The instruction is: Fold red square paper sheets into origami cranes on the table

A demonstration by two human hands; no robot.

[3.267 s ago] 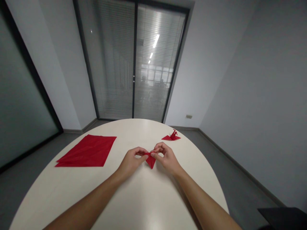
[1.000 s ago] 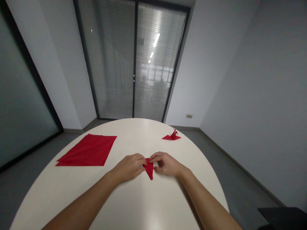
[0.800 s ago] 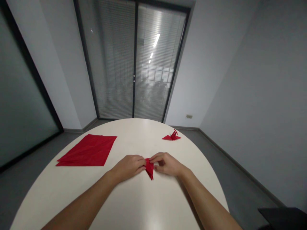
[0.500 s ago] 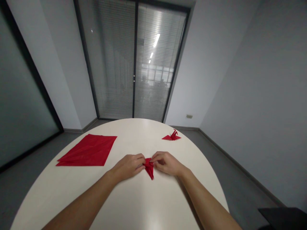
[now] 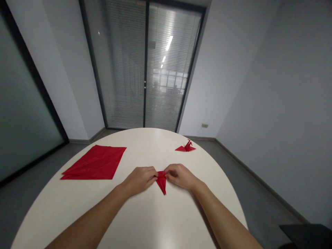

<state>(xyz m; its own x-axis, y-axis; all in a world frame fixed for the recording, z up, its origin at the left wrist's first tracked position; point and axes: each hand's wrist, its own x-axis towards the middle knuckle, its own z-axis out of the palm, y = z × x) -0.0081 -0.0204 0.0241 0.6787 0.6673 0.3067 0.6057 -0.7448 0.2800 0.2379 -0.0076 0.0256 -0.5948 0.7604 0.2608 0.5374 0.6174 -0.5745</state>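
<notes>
A small folded red paper piece lies on the white round table, its point toward me. My left hand presses its top edge from the left, fingers curled and pinched on the paper. My right hand pinches the same top edge from the right. Both hands rest low on the tabletop, fingertips nearly meeting over the paper.
A stack of flat red paper sheets lies at the table's left. A finished red paper crane stands at the far right of the table. A glass door with blinds is behind. A dark object sits at the lower right.
Since the earliest frame both hands lowered the red piece onto the table, closer to me. Over the last second the right fingers closed in on the top edge; otherwise little moved.
</notes>
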